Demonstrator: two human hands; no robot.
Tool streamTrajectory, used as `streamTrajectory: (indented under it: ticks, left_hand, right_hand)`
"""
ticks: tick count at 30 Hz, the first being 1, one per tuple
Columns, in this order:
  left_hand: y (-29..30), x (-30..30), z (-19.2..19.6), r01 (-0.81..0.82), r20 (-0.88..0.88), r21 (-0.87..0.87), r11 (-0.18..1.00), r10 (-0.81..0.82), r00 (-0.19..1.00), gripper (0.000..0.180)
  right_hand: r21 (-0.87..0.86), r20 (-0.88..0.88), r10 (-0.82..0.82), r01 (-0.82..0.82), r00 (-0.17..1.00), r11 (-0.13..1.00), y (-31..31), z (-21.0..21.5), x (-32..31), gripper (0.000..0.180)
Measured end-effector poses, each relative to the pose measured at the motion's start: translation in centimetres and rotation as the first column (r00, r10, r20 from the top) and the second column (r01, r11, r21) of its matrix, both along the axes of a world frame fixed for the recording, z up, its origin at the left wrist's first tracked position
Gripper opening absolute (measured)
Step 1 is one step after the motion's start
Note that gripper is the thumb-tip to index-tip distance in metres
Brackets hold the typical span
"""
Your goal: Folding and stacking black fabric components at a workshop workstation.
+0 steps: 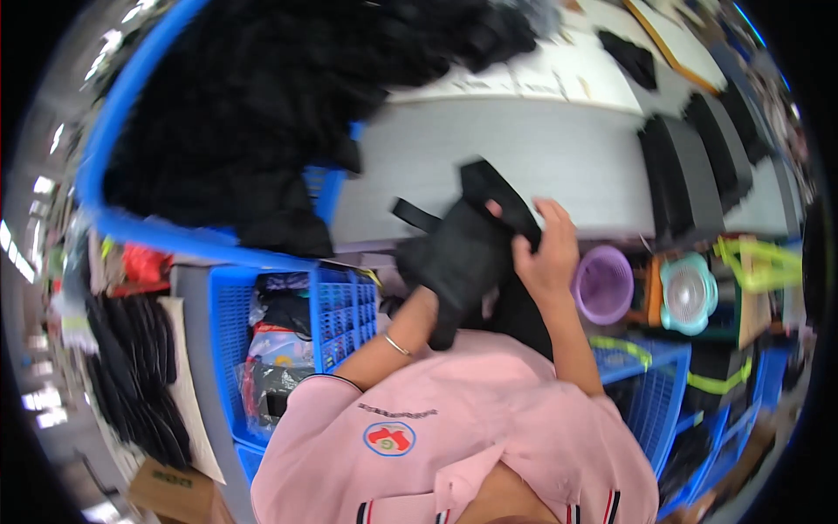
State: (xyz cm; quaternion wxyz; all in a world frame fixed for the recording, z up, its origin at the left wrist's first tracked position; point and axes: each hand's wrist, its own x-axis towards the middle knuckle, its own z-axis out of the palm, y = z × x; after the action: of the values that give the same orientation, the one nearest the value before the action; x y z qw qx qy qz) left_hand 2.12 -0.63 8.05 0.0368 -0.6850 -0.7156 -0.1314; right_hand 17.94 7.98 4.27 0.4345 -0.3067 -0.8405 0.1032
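Two hands, left and right, share one black fabric piece. One thin bracelet circles the left wrist. One large blue tub holds heaped black fabric. One purple basket, one teal fan and three black stacks on the surface complete the count.

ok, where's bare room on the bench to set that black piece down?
Free: the grey table strip between the blue basket of black fabric and the black stacks on the right. Crowded: far edge with papers, below the bench with crates. Both hands hold the black piece.
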Motion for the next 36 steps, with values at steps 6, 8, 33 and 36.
streamTrajectory:
  ticks: [6,8,33,36]
  left_hand:
    - [4.7,0.4,-1.1,-0.339,0.375,-0.093,0.936,0.349,0.859,0.032]
    - [4.1,0.8,-1.9,-0.376,0.528,-0.127,0.918,0.384,0.758,0.033]
    - [-0.6,1.1,-8.2,-0.158,0.998,-0.052,0.986,0.044,-0.054,0.043]
    - [0.2,-0.4,-6.8,-0.522,0.966,0.097,0.848,0.045,0.253,0.043]
  right_hand:
    - [-0.264,0.075,0.038,-0.017,0.996,0.964,0.2,-1.7,2.3,0.022]
    - [-0.317,-0.061,0.173,-0.183,0.983,0.931,-0.2,-1.5,3.2,0.019]
    - [-0.495,-0.277,-0.124,-0.031,0.953,0.868,13.0,-3.0,3.3,0.041]
    - [-0.598,-0.396,-0.271,-0.022,0.877,0.801,7.9,-5.8,4.3,0.037]
